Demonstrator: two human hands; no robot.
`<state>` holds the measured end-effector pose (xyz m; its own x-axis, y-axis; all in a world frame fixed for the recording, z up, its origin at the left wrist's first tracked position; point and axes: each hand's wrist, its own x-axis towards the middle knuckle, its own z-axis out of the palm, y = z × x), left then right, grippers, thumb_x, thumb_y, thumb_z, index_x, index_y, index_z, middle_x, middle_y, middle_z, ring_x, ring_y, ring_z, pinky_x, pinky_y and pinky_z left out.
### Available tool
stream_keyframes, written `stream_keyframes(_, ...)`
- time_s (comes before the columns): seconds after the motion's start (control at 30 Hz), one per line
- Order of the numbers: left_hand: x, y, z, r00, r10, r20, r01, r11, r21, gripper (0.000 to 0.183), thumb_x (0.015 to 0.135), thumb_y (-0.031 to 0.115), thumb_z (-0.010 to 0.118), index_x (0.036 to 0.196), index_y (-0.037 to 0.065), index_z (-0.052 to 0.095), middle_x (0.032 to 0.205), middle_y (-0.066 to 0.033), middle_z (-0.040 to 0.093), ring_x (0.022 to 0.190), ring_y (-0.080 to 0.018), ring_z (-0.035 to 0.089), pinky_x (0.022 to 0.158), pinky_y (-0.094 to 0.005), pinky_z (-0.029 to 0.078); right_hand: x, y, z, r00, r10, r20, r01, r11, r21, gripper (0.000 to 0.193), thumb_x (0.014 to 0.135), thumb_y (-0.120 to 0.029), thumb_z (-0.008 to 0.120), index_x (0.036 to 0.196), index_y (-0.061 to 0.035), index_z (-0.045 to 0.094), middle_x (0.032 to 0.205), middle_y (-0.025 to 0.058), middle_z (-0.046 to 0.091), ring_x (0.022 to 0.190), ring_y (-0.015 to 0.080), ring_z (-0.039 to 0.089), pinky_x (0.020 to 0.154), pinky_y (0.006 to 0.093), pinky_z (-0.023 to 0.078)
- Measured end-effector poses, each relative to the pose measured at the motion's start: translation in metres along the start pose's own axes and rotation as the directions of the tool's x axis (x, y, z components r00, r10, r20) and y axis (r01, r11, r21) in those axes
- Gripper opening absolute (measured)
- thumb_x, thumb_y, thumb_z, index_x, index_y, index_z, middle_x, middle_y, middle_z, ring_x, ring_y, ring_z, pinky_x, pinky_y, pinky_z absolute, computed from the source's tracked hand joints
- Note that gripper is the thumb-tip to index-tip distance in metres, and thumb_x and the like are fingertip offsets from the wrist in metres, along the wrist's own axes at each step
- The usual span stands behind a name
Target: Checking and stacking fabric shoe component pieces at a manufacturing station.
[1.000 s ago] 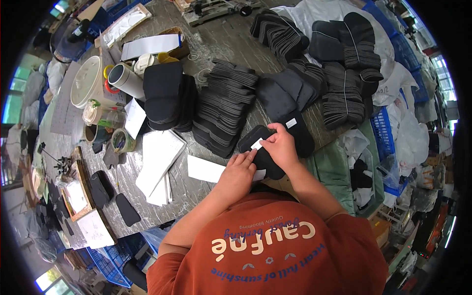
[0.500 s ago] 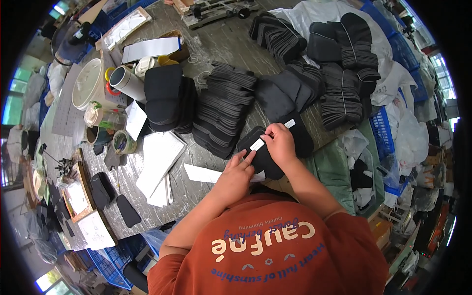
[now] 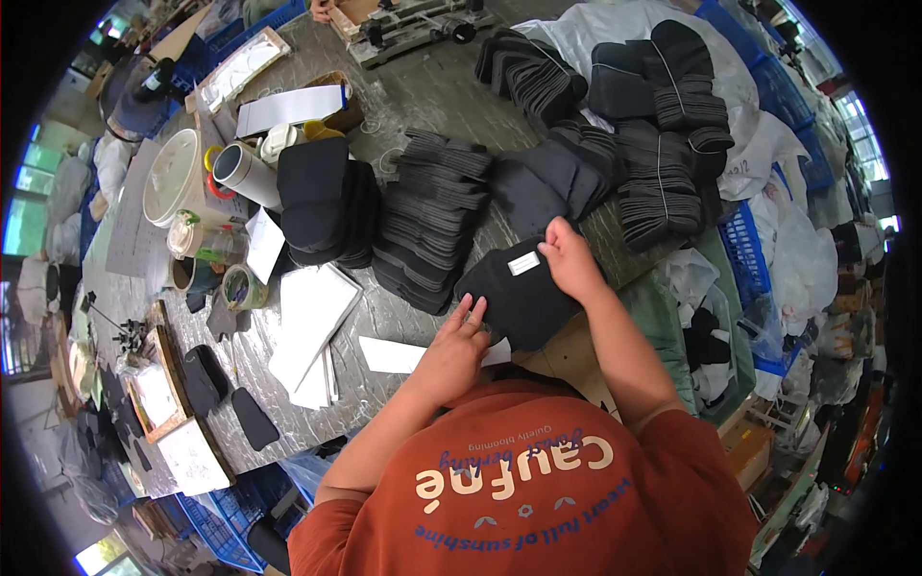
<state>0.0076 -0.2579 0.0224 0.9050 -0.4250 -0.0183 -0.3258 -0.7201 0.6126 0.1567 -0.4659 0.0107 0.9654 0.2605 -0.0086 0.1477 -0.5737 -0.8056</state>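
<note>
Black piece [image 3: 523,300]: a flat dark fabric cut-out lying at my edge of the table [image 3: 423,86], just in front of me; its long axis runs slantwise, from lower right near my body up toward the left and the stacks.
White label [image 3: 523,263]: small strip on the piece's upper part, its length tilted up to the right.
My right hand [image 3: 569,259]: resting on the piece's upper right edge, fingers curled close together, fingertips just beside the label.
My left hand [image 3: 459,341]: fingers spread fairly wide, tips pressing the piece's lower left edge.
White paper strip [image 3: 408,355]: flat on the table, partly under my left hand.
Stacks of black pieces [image 3: 427,216]: just beyond, fanned in rows.
</note>
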Motion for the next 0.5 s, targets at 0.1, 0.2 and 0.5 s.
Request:
stream_keyframes(0.1,0.003,0.000,-0.010,0.998,0.056,-0.021,-0.056,0.998,0.000,0.012,0.080,0.007,0.060,0.087,-0.002,0.062,0.127,-0.0272,0.050,0.128,-0.0395,0.038,0.105,-0.0420,0.033,0.011,0.023,-0.023,0.996,0.013,-0.086,-0.017,0.999,-0.046,0.016,0.082,-0.002,0.061,0.085,-0.0021,0.046,0.068,0.0178,0.052,0.063,0.0356,0.052,0.061,0.0385,0.044)
stream_keyframes(0.2,0.005,-0.003,-0.029,0.991,-0.130,-0.028,0.115,0.947,-0.298,0.008,0.080,0.006,0.062,0.080,-0.002,0.060,0.113,-0.0236,0.059,0.113,-0.0383,0.050,0.094,-0.0430,0.042,0.008,0.020,-0.034,0.882,-0.389,-0.267,0.209,0.829,-0.518,0.020,0.077,-0.006,0.067,0.092,-0.0045,0.054,0.085,0.0139,0.059,0.085,0.0347,0.057,0.076,0.0406,0.046)
stream_keyframes(0.5,0.014,0.012,-0.031,0.727,-0.629,-0.275,0.123,0.513,-0.849,0.019,0.085,0.009,0.066,0.101,-0.001,0.062,0.072,-0.0033,0.064,0.066,-0.0073,0.056,0.060,-0.0225,0.047,-0.064,-0.080,0.021,0.856,-0.440,0.270,0.405,0.897,0.177,0.041,0.066,-0.018,0.078,0.097,0.0000,0.057,0.093,0.0149,0.059,0.091,0.0329,0.055,0.080,0.0378,0.045)
